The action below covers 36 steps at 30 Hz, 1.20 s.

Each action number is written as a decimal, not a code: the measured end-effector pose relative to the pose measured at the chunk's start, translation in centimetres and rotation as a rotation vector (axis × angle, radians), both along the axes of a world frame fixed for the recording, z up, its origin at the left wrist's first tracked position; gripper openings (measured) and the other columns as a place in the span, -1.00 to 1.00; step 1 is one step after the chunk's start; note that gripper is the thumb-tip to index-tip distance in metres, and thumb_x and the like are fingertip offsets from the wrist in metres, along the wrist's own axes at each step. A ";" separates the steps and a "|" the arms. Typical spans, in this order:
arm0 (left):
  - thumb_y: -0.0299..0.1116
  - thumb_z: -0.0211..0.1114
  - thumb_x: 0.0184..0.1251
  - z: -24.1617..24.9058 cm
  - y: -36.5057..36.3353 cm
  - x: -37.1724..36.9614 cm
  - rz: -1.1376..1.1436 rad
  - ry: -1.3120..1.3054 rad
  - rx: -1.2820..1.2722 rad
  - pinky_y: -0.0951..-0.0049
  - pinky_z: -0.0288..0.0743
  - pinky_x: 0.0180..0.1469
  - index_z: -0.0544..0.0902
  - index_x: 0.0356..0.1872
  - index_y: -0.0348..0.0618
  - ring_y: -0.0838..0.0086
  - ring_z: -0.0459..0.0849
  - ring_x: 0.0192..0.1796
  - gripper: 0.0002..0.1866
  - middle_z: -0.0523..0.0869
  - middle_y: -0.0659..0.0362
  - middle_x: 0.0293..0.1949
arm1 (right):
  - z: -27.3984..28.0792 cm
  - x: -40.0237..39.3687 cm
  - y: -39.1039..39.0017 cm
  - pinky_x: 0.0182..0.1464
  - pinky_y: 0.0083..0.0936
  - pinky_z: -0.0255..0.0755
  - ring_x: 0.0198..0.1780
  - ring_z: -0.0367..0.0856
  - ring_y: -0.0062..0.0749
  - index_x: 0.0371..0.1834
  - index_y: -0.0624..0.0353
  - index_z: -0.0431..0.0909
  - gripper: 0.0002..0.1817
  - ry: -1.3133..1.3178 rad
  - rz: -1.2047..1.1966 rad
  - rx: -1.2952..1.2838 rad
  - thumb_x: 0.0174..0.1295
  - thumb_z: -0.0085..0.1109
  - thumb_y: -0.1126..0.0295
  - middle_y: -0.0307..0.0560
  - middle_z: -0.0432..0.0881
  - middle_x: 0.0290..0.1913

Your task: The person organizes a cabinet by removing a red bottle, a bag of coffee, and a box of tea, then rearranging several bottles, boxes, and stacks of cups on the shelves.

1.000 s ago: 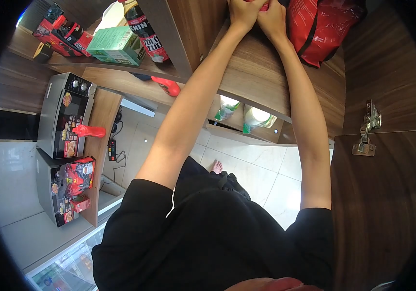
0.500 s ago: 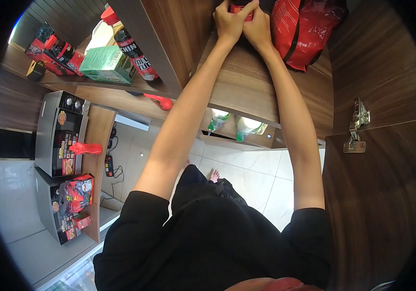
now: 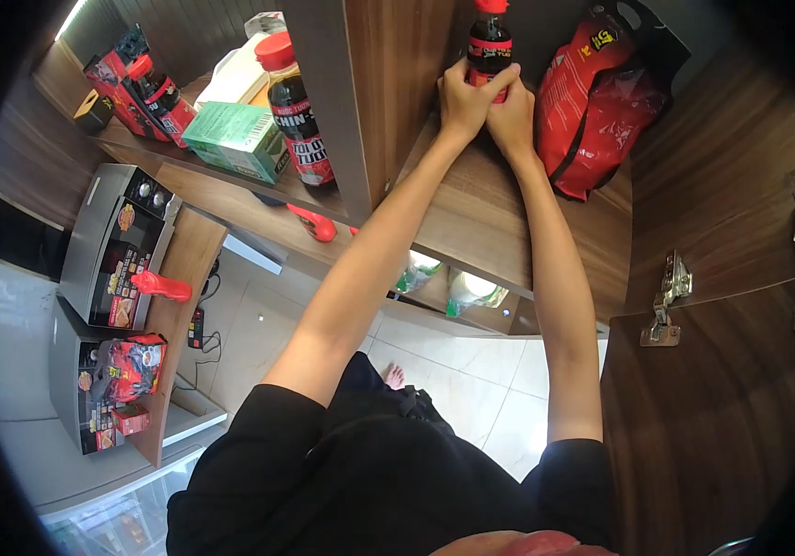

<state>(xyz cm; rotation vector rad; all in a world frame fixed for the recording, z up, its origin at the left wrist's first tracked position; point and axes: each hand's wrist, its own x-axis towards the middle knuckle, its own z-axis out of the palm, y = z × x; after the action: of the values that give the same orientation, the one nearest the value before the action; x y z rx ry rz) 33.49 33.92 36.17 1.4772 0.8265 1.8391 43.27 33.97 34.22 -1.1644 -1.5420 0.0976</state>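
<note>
A soy sauce bottle (image 3: 490, 48) with a red cap and a dark label stands upright in the wooden cabinet. My left hand (image 3: 465, 104) wraps its left side, and my right hand (image 3: 511, 116) closes round its right side. The fingers of both hands meet on the lower part of the bottle and hide it there. Just right of my right hand, a large red bag (image 3: 592, 111) with black trim rests on the same shelf (image 3: 472, 199).
Left of the partition stand another sauce bottle (image 3: 298, 120) and a green box (image 3: 235, 139). White-and-green packages (image 3: 472, 292) lie below. The hinged cabinet door (image 3: 712, 417) is at the right. Microwaves (image 3: 119, 246) and a red bottle (image 3: 161, 285) are at far left.
The view has tilted up, so the bottle and its cap now show fully above my hands. Both hands keep their hold on it.
</note>
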 end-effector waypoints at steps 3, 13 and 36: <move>-0.08 0.57 0.08 -0.2 0.0 -0.1 -0.005 -0.006 0.006 0.30 0.61 -0.24 0.71 -0.37 -0.23 0.36 0.78 -0.39 -0.62 0.79 0.07 -0.46 | 0.3 -0.3 -0.3 -0.19 -0.05 0.55 -0.16 0.72 0.24 -0.12 0.30 0.59 -0.64 0.021 0.016 -0.005 0.19 0.32 0.22 0.33 0.71 -0.34; -0.11 0.56 0.16 0.0 0.0 -0.2 -0.044 0.031 -0.014 0.42 0.58 -0.18 0.71 -0.31 -0.25 0.57 0.70 -0.32 -0.63 0.79 0.15 -0.39 | 0.2 -0.4 -0.3 -0.20 -0.09 0.56 -0.16 0.73 0.22 -0.12 0.32 0.58 -0.64 0.055 0.033 -0.007 0.21 0.32 0.22 0.32 0.71 -0.32; -0.11 0.56 0.13 -0.3 0.4 -0.1 -0.048 0.000 0.036 0.38 0.59 -0.22 0.71 -0.33 -0.24 0.49 0.74 -0.35 -0.63 0.79 0.12 -0.42 | 0.0 -0.4 -0.2 -0.20 -0.05 0.55 -0.17 0.72 0.26 -0.16 0.30 0.58 -0.64 0.035 0.015 0.009 0.16 0.33 0.22 0.33 0.70 -0.33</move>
<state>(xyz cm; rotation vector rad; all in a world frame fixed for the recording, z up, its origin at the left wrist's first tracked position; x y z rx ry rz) 33.38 34.34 35.82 1.5072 0.7549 1.8269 42.90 33.78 34.25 -1.1381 -1.5192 0.1202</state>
